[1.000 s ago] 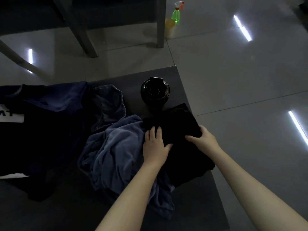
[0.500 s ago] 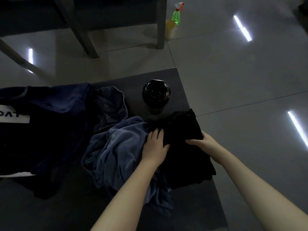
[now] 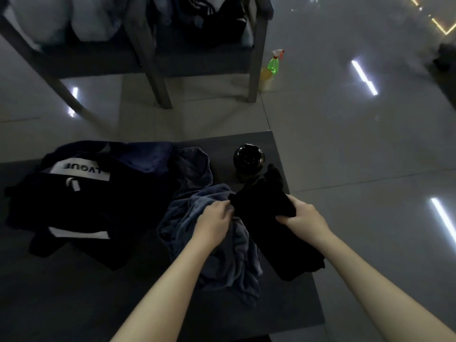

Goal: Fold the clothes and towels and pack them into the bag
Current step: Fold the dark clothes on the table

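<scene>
Now pinching the left edge of the soft black folded cloth [image 3: 261,211] with the left hand [image 3: 213,222], fingers curled, and gripping its right edge with the right hand [image 3: 302,218]. Sits between both hands, above the dark grey tabletop [image 3: 74,304] and partly over the crumpled grey-blue plush towel [image 3: 222,257] under the left wrist. Best to draw both edges level, match the corners, lay flat and smooth from the middle outward before halving again. Worth avoiding dragging the towel along or nudging the round glossy black vase [image 3: 248,157] just beyond the fingertips. Well left of the left hand, shows a white panel [image 3: 80,170] on a dark navy-and-black fabric piece [image 3: 111,206], lettered upside down, seemingly "VQUE"; cannot read the rest.
</scene>
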Demonstrator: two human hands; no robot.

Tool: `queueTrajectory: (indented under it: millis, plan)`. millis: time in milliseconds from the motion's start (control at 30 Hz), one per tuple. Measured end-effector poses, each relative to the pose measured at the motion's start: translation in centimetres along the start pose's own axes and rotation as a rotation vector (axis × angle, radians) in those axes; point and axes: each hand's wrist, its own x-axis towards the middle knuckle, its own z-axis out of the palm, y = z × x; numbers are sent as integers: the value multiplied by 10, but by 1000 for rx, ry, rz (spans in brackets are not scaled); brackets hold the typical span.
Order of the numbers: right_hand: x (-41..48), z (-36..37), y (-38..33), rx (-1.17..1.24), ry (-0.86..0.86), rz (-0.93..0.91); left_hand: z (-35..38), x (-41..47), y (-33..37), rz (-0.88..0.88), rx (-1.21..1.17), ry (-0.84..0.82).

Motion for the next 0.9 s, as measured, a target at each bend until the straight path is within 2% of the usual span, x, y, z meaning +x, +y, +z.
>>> queueTrajectory:
  millis: [167, 467, 633, 767, 900]
  plan:
    - [-22, 6, -65, -83, -2, -99, -75, -34, -40, -20, 64, 186]
    - [-26, 76, -195, -204, 23, -225, -212, -66, -154, -132, 188, 378]
    - [-20, 119, -256, -167, 50, -238, -260, -77, -221, -211, 293, 353]
    - [-10, 152, -298, -151, 73, -284, -270, -82, -258, -348, 366, 280]
    - [-1, 177, -330, -174, 79, -345, -261, -83, -275, -410, 255, 291]
